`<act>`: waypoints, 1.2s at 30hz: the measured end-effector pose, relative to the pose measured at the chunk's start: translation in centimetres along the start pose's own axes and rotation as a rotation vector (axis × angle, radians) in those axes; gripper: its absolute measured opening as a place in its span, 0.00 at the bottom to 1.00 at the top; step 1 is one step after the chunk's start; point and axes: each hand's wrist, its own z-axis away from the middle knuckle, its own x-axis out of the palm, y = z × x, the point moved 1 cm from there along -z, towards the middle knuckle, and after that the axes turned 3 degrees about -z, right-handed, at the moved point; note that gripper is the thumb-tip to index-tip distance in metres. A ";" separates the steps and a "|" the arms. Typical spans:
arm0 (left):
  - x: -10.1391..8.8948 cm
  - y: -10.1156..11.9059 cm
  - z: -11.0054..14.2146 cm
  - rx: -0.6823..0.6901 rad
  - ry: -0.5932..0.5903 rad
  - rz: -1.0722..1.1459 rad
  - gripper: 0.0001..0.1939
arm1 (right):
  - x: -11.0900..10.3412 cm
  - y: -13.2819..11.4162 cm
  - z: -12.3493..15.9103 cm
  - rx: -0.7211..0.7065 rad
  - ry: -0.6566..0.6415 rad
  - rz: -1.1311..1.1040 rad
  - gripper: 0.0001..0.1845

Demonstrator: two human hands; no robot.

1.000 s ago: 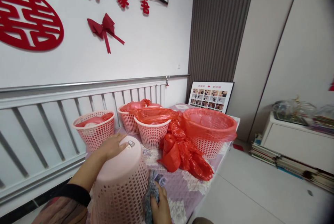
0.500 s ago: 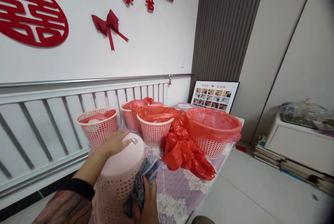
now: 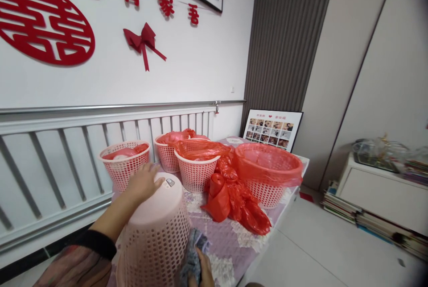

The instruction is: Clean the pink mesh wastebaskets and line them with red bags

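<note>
A pale pink plastic basket [image 3: 157, 229] with a perforated side stands upside down in front of me, its solid base and a small label on top. My left hand [image 3: 143, 183] lies on the edge of that base, fingers stretched out. Low on the basket's right side, my right hand [image 3: 204, 268] grips a crumpled grey cloth [image 3: 192, 255] against the perforated wall. Part of the right hand is cut off by the bottom of the view.
Behind stand several pink baskets [image 3: 197, 175] with red plastic bags, and a larger red-lined basket [image 3: 265, 193] at the right. A red bag roll [image 3: 218, 200] lies on the floral-covered table [image 3: 230, 229]. A white radiator [image 3: 67, 144] runs along the wall.
My right hand and the cloth have moved down and to the right along the basket's side. My left hand stays on the base, and the view has tilted slightly upward.
</note>
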 end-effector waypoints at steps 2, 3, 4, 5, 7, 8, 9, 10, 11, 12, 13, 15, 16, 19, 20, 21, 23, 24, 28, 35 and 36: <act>-0.7 -0.7 0.9 -0.092 0.049 -0.010 0.37 | -1.8 -1.0 -1.8 0.014 0.002 -0.040 0.28; -0.9 -1.2 1.3 -0.128 0.056 -0.009 0.38 | -2.6 -2.0 -2.9 0.027 -0.009 -0.058 0.28; -0.9 -1.8 1.7 -0.153 0.052 -0.003 0.40 | -3.3 -3.3 -4.1 0.051 0.004 -0.079 0.28; -0.7 -2.4 2.0 -0.165 0.039 0.008 0.41 | -4.0 -4.9 -5.4 0.070 0.037 -0.102 0.29; 0.0 -3.3 2.3 -0.149 -0.003 0.040 0.40 | -4.6 -8.9 -8.0 0.018 0.031 -0.135 0.30; 0.4 -3.6 2.3 -0.125 -0.028 0.062 0.38 | -4.6 -11.0 -9.3 -0.031 0.013 -0.146 0.30; 0.9 -3.8 2.3 -0.098 -0.051 0.083 0.37 | -4.5 -13.1 -10.6 -0.075 -0.002 -0.163 0.30; 1.2 -3.9 2.2 -0.077 -0.067 0.101 0.36 | -4.2 -15.0 -11.7 -0.113 -0.036 -0.177 0.30; 1.6 -4.0 2.1 -0.064 -0.077 0.114 0.36 | -3.8 -16.7 -12.6 -0.137 -0.072 -0.185 0.31; 1.8 -4.1 1.9 -0.058 -0.082 0.122 0.38 | -3.3 -18.0 -13.4 -0.154 -0.122 -0.184 0.32; 2.0 -4.2 1.8 -0.055 -0.085 0.127 0.40 | -2.7 -19.0 -14.0 -0.170 -0.169 -0.179 0.32; 2.1 -4.4 1.5 -0.050 -0.093 0.135 0.42 | -1.7 -19.5 -14.7 -0.179 -0.232 -0.173 0.33; 2.1 -4.5 1.3 -0.046 -0.099 0.141 0.42 | -1.2 -19.1 -14.8 -0.172 -0.238 -0.174 0.33; 1.9 -4.8 1.0 -0.034 -0.118 0.160 0.43 | -0.1 -16.0 -14.1 -0.104 -0.192 -0.183 0.31; 1.8 -4.8 0.9 -0.023 -0.126 0.168 0.43 | 0.1 -14.5 -13.6 -0.078 -0.173 -0.181 0.30; 1.7 -4.8 0.9 -0.006 -0.135 0.179 0.42 | 0.3 -12.9 -13.0 -0.054 -0.161 -0.178 0.30; 1.4 -4.8 0.7 0.035 -0.151 0.201 0.39 | 0.7 -9.9 -11.6 -0.014 -0.141 -0.173 0.29; 1.3 -4.8 0.6 0.053 -0.157 0.210 0.38 | 0.8 -8.6 -10.9 0.002 -0.132 -0.171 0.29; 1.3 -5.0 0.2 0.065 -0.176 0.228 0.38 | 0.9 -4.5 -8.4 0.058 -0.088 -0.124 0.28; 1.4 -5.3 0.0 0.051 -0.182 0.214 0.38 | 0.2 -3.2 -7.6 0.120 -0.055 -0.083 0.26; 1.3 -5.3 0.1 0.051 -0.184 0.210 0.38 | 0.1 -3.6 -8.0 0.126 -0.053 -0.083 0.26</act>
